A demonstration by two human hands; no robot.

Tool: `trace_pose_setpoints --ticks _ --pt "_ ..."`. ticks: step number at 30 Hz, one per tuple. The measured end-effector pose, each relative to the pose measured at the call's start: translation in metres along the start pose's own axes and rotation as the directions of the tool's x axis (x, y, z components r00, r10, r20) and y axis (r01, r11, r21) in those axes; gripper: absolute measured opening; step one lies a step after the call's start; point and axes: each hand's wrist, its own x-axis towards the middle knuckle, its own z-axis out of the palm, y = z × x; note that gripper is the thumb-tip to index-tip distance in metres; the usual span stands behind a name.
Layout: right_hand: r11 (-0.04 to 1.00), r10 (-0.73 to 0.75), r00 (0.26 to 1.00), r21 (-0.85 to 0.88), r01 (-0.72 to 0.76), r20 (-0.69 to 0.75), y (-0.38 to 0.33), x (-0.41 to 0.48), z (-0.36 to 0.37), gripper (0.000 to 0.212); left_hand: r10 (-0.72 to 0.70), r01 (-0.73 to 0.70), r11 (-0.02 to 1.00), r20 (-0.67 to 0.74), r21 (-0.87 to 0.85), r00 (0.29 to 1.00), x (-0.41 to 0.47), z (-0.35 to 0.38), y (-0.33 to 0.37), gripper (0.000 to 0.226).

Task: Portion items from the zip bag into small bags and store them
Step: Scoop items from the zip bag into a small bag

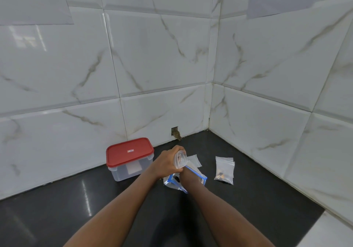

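My left hand grips a small clear bag, held upright with its mouth open and a little brown content inside. My right hand reaches down into the blue-edged zip bag lying on the black counter, and its fingers are hidden inside the bag. A filled small bag with brown pieces at its bottom lies flat to the right. Empty small bags lie just behind the zip bag.
A clear plastic box with a shut red lid stands at the left against the tiled wall. The black counter ends at the corner walls behind and to the right. A small hole is in the wall's base.
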Motion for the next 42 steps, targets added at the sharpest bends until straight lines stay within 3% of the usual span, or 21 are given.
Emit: trace_pose_setpoints --ticks 2,10,13,21,24,27,30,33,40,42 --pt "0.995 0.076 0.997 0.068 -0.075 -0.011 -0.010 -0.001 0.002 0.026 -0.004 0.004 1.000 -0.027 -0.003 1.000 0.000 -0.001 -0.001 0.056" --pt "0.936 0.145 0.989 0.325 -0.134 -0.010 -0.015 -0.005 0.004 0.019 0.012 -0.013 1.000 -0.021 -0.016 1.000 0.000 -0.002 -0.003 0.055" --pt "0.925 0.179 0.984 0.339 -0.172 0.010 -0.016 -0.005 0.007 0.030 0.012 -0.012 1.000 -0.008 -0.004 1.000 0.002 0.000 -0.002 0.055" --pt "0.849 0.275 0.961 0.459 -0.261 0.038 -0.023 0.000 0.008 0.028 0.001 -0.001 1.000 0.002 0.006 1.000 0.004 0.000 -0.004 0.058" --pt "0.751 0.283 0.946 0.577 -0.322 0.160 -0.025 0.002 0.012 0.032 -0.007 0.006 1.000 0.032 0.016 0.999 0.002 -0.001 -0.007 0.059" --pt "0.652 0.287 0.935 0.672 -0.351 0.209 -0.030 -0.001 0.011 0.018 -0.025 0.023 0.999 0.046 0.043 0.999 0.001 -0.004 -0.010 0.057" --pt "0.554 0.313 0.908 0.723 -0.412 0.278 -0.034 0.000 0.001 0.028 -0.064 0.063 0.998 0.040 0.031 0.997 0.001 -0.008 -0.010 0.057" --pt "0.615 0.329 0.903 0.664 -0.426 0.274 -0.040 -0.007 -0.013 0.027 -0.107 0.107 0.994 0.008 0.037 0.994 0.001 -0.012 -0.006 0.058" --pt "0.811 0.223 0.956 0.508 -0.291 0.192 -0.043 -0.028 -0.028 0.016 -0.303 0.305 0.952 -0.089 0.012 0.949 -0.001 -0.008 0.005 0.067" --pt "0.877 0.165 0.971 0.425 -0.225 0.174 -0.040 -0.030 -0.030 0.022 -0.324 0.321 0.946 -0.101 -0.046 0.941 -0.004 -0.005 0.005 0.067"
